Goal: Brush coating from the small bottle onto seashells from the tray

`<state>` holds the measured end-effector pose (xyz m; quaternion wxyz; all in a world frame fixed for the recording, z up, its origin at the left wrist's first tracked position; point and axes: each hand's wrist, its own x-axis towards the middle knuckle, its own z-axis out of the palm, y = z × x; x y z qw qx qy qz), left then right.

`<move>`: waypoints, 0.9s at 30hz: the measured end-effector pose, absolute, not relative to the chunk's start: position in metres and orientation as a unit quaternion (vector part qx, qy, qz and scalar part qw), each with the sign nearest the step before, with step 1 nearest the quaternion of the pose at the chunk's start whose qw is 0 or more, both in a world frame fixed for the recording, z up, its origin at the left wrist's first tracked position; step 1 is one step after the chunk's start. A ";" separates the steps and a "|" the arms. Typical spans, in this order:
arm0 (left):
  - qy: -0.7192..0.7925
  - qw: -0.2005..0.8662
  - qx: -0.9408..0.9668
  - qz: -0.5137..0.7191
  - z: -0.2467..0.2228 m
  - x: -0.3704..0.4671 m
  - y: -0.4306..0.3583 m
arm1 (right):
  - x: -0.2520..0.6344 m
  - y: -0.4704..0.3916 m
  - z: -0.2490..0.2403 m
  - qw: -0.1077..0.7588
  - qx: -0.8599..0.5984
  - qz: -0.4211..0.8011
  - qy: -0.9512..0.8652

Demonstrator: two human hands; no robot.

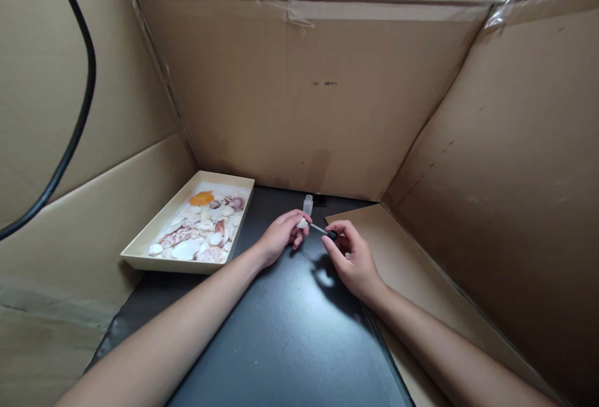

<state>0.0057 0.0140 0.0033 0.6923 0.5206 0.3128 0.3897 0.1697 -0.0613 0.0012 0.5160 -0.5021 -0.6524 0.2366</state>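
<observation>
Between the fingers of my left hand [281,236] is a small white shell [302,223]. My right hand [354,258] is closed on the black cap of a small applicator brush [320,228], whose thin stem points left. The brush tip reaches the shell or lies right beside it; I cannot tell if they touch. Just behind my left fingertips a small clear bottle [307,205] stands upright with its neck uncapped. Something small and pale shows by my right palm, too small to name.
A cream tray [175,265] at the left holds several shells and an orange piece [201,198]. Cardboard walls [299,113] enclose the dark tabletop [281,344]. A cardboard sheet [388,238] lies at the right. A black cable [88,70] hangs at the upper left.
</observation>
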 end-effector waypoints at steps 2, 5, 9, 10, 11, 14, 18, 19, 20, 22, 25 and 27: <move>0.313 0.695 0.518 0.388 0.004 0.005 0.013 | 0.170 -0.061 0.001 0.504 -0.509 0.231 -0.658; 0.318 0.694 0.515 0.390 0.004 0.005 0.013 | 0.170 -0.061 0.001 0.494 -0.510 0.220 -0.668; 0.313 0.692 0.523 0.388 0.004 0.005 0.013 | 0.170 -0.061 0.001 0.515 -0.499 0.223 -0.660; 0.311 0.691 0.526 0.387 0.004 0.005 0.013 | 0.170 -0.061 0.001 0.514 -0.498 0.226 -0.661; 0.310 0.690 0.529 0.385 0.004 0.005 0.013 | 0.170 -0.061 0.001 0.507 -0.499 0.229 -0.664; 0.311 0.685 0.533 0.386 0.004 0.005 0.012 | 0.170 -0.062 0.001 0.484 -0.501 0.235 -0.678; 0.310 0.685 0.535 0.385 0.004 0.005 0.012 | 0.170 -0.061 0.001 0.503 -0.498 0.235 -0.666; 0.310 0.687 0.534 0.383 0.004 0.005 0.012 | 0.170 -0.061 0.001 0.505 -0.499 0.235 -0.663; 0.310 0.689 0.532 0.382 0.004 0.005 0.012 | 0.170 -0.061 0.001 0.502 -0.500 0.236 -0.665; 0.310 0.692 0.527 0.384 0.004 0.005 0.012 | 0.170 -0.061 0.001 0.484 -0.497 0.240 -0.679; 0.310 0.693 0.523 0.387 0.005 0.005 0.012 | 0.170 -0.062 0.002 0.484 -0.491 0.236 -0.685; 0.308 0.694 0.524 0.386 0.005 0.005 0.012 | 0.170 -0.062 0.002 0.500 -0.496 0.226 -0.673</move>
